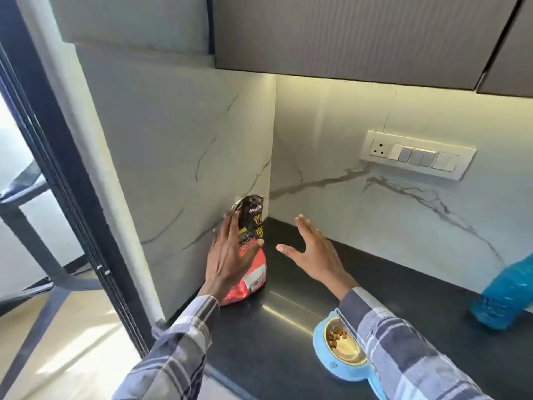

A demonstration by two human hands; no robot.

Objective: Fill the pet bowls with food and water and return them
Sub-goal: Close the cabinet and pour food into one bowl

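Observation:
A black and red pet food bag [255, 223] stands upright in the left corner of the dark counter [288, 327]. My left hand [227, 258] lies in front of it with straight fingers, the thumb across the bag's front. My right hand [315, 255] hovers open to the right of the bag, apart from it. A blue pet bowl stand [331, 362] sits at the counter's front under my right sleeve. Its metal bowl [344, 346] holds some brown kibble. A blue water bottle [507, 295] stands at the right edge, blurred.
Marble-patterned walls close the corner behind and left of the bag. A white switch panel [418, 153] is on the back wall. Grey cupboards [346, 33] hang overhead. A dark door frame [57, 168] and floor lie to the left.

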